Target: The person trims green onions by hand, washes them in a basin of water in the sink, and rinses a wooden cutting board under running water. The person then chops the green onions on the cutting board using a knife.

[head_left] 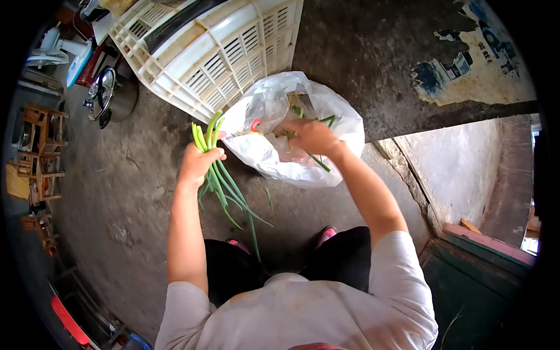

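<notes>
My left hand (198,163) is closed round a bunch of green onions (224,189), their pale cut-looking ends upward and the long green leaves hanging down toward my legs. My right hand (312,137) reaches over the opening of a white plastic bag (268,163) on the floor. Green stalks (319,163) lie beside and under that hand, inside the bag, with other scraps and a small red item (255,125). The fingers of my right hand are partly hidden and blurred, so what they hold cannot be made out.
A white plastic crate (216,58) stands behind the bag. To the left are a metal pot (119,96), a fan (48,52) and wooden stools (44,146). A dark wall panel with torn paper (466,70) rises at the right, above a concrete ledge (458,169).
</notes>
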Tool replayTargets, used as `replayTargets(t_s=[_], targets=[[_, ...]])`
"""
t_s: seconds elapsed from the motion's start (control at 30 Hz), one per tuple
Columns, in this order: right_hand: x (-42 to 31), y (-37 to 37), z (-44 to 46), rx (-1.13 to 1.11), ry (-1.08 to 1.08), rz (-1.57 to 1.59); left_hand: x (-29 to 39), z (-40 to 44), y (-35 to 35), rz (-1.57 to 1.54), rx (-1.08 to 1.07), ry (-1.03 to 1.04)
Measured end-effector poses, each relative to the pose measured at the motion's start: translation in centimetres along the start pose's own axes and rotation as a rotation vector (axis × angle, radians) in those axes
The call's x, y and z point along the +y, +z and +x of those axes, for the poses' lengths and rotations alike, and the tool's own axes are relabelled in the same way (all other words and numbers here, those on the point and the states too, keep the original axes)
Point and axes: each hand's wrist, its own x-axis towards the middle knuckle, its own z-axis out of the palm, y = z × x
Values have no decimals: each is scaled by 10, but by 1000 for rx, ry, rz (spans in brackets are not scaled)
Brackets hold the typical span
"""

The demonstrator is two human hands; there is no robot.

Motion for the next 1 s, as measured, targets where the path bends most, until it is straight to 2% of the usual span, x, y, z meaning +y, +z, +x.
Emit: replayTargets(t_s=[0.07, 0.13, 0.17, 0.2, 0.27, 0.33, 0.4, 0.43, 0.5, 0.53, 0.6, 0.67, 0.73, 0.8, 0.9, 0.97, 1.0], targets=[[-23, -48, -20, -46, 53, 31, 0, 4, 0, -7, 10, 20], [-30, -59, -45, 105, -126, 188, 3, 7, 6, 1, 3, 30], [-29, -48, -54, 11, -151, 175, 2, 10, 10, 10, -1, 48], [-23, -34, -61, 16, -319, 59, 1, 14, 13, 19, -4, 66], [-17, -9, -65, -272, -132, -596, 0, 22, 20, 105, -12, 104], [27, -8, -51, -272, 188, -556, 0, 24, 28, 160, 11, 136], [24, -46, -51, 108, 294, -315, -12, 31, 19, 331, 115, 181], [22, -48, -50, 95, 283, -314, -13, 28, 14, 377, 149, 236], [17, -45, -55, 163, 71, -337, 1, 14, 6, 304, 167, 224], [8, -43, -59, 152, 73, -329, 24, -1, 8, 251, 166, 219], [-23, -44, -62, 423, -201, -264, 40, -16, -13, 228, 149, 260], [-63, -59, -65, 453, -301, -139, 66, -44, -25, 271, 210, 328], [-94, -43, -79, 332, -313, 114, 83, -73, -40, 349, 342, 369], [-109, -15, -85, 78, -376, 253, 91, -94, -48, 289, 436, 455], [-91, 61, -76, -223, -337, 194, 96, -121, -70, 239, 574, 548], [-77, 119, -62, -474, -142, -144, 96, -141, -85, 175, 725, 554], [-55, 167, -59, -573, -169, -282, 95, -150, -89, 146, 829, 568]])
